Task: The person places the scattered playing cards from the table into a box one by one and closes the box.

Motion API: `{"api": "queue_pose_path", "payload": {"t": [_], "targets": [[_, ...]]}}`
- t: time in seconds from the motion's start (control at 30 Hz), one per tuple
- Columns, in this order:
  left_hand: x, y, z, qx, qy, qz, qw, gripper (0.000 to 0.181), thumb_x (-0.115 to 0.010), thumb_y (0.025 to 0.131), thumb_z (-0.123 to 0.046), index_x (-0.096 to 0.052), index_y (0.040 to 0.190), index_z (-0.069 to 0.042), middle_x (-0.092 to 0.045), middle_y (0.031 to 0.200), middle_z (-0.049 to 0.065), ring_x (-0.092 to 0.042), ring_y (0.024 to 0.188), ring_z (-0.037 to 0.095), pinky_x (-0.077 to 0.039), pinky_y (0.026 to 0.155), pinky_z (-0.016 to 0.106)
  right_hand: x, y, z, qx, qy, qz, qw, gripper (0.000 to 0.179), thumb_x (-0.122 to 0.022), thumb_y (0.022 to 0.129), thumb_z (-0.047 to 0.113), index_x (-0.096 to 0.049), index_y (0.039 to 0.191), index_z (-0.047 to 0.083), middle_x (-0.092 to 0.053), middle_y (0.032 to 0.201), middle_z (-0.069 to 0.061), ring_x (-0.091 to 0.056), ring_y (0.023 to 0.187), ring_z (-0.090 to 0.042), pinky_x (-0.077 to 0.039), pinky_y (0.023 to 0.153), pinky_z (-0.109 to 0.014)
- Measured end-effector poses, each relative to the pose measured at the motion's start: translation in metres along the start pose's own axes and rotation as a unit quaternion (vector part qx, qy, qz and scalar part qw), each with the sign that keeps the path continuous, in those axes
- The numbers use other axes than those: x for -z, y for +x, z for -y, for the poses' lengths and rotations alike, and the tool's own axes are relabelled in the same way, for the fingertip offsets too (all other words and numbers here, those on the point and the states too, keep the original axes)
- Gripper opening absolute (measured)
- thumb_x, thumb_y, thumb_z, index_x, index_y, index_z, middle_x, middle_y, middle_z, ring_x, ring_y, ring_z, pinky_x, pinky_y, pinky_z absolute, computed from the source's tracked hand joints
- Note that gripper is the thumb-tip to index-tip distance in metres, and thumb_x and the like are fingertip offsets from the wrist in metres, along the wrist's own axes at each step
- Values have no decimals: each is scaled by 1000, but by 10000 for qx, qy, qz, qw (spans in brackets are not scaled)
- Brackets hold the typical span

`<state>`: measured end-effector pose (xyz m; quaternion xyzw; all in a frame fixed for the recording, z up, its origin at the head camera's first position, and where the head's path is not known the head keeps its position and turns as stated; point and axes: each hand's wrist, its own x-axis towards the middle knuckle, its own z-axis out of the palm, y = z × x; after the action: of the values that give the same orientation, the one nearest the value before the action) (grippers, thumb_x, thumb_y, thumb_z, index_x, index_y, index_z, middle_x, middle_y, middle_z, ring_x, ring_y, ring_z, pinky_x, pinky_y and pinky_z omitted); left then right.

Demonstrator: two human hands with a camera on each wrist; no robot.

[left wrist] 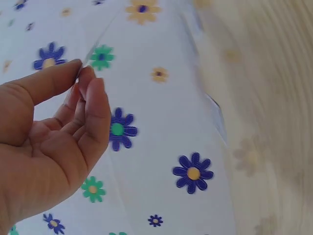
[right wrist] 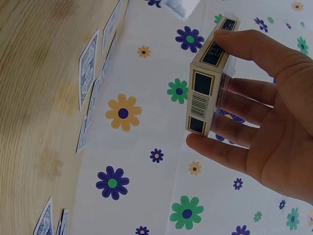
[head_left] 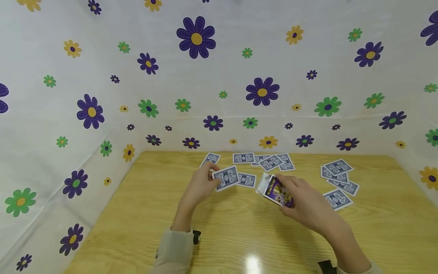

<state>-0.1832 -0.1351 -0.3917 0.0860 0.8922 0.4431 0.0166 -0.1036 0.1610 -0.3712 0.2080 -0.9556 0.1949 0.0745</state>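
My left hand (head_left: 199, 185) pinches a blue-backed playing card (head_left: 226, 178) between thumb and fingers, a little above the table. In the left wrist view that card appears nearly edge-on above the fingertips of the left hand (left wrist: 58, 122). My right hand (head_left: 309, 207) grips a purple playing card box (head_left: 280, 192), tilted with its white flap end toward the left hand. From the right wrist, a barcode shows on the end of the box (right wrist: 200, 100), with thumb and fingers on opposite sides. What the box contains is hidden.
Several face-down cards (head_left: 271, 163) lie at the back middle of the wooden table (head_left: 130, 228). One card (head_left: 247, 180) lies between the hands, another (head_left: 210, 158) behind the left hand. More cards (head_left: 338, 166) overlap at right. Flowered white cloth (head_left: 232, 68) walls the back and sides.
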Motion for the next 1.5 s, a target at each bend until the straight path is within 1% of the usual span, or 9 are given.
{"api": "queue_pose_path", "payload": {"t": [0.13,0.27,0.4,0.5,0.67,0.87,1.13,1.27,1.5], "targets": [[2,-13,-10,-160,-404,-313,9986,30,-66,90,-3,-58,119,-4,-52,87,7,-51,74,18,-44,60,25,-2,0,0,37,7,14,10000,80,-82,79,17,-43,148,6,-55,137,-17,-57,118,-36,-54,88,-48],[0,-23,-18,-187,-896,-471,9947,31,-67,91,-3,-58,121,-4,-58,88,10,-55,72,18,-49,60,26,-3,0,1,25,-36,70,10000,80,-83,79,18,-44,148,6,-55,137,-17,-57,118,-36,-54,88,-48],[-3,-26,-26,-327,-1310,-573,9892,32,-67,92,-4,-57,122,-4,-63,88,12,-56,69,17,-52,60,27,-4,1,2,54,-51,101,9999,79,-81,80,18,-44,148,6,-55,138,-16,-57,118,-35,-54,87,-48],[-5,-27,-34,-528,-1598,-597,9839,32,-68,91,-2,-57,121,-4,-65,86,13,-56,64,17,-50,58,25,-4,2,2,52,-32,94,9999,78,-81,80,18,-43,148,5,-55,138,-17,-57,119,-35,-55,87,-48],[-7,-30,-44,-759,-1994,-468,9758,32,-67,91,0,-57,121,-3,-63,83,15,-54,59,17,-50,55,26,-3,0,0,0,-29,87,10000,79,-82,79,18,-43,147,5,-55,137,-17,-57,119,-36,-55,87,-49],[-5,-31,-50,-805,-2025,-465,9749,33,-67,93,-3,-56,123,-5,-61,84,13,-53,55,18,-49,53,24,0,2,1,-1,-60,122,9999,80,-82,80,18,-42,148,6,-54,138,-18,-57,118,-36,-55,86,-49],[-6,-34,-54,-715,-2056,-348,9754,33,-67,93,-3,-55,124,-7,-60,86,12,-51,51,17,-46,50,21,-1,1,0,61,-35,59,10000,80,-82,80,18,-42,148,5,-55,138,-18,-57,118,-37,-55,85,-49],[-8,-35,-57,-841,-1977,-280,9762,34,-66,93,-3,-54,125,-3,-60,86,12,-52,51,17,-48,50,21,-1,0,0,54,-35,31,10000,80,-82,80,18,-42,148,4,-55,137,-18,-57,117,-36,-55,84,-48],[-12,-35,-57,-1122,-1562,-369,9806,32,-67,93,-3,-56,123,-4,-61,84,9,-55,53,17,-49,50,22,0,0,2,-16,-47,117,9999,80,-82,80,18,-42,148,6,-54,137,-18,-57,116,-36,-55,84,-48]]}}
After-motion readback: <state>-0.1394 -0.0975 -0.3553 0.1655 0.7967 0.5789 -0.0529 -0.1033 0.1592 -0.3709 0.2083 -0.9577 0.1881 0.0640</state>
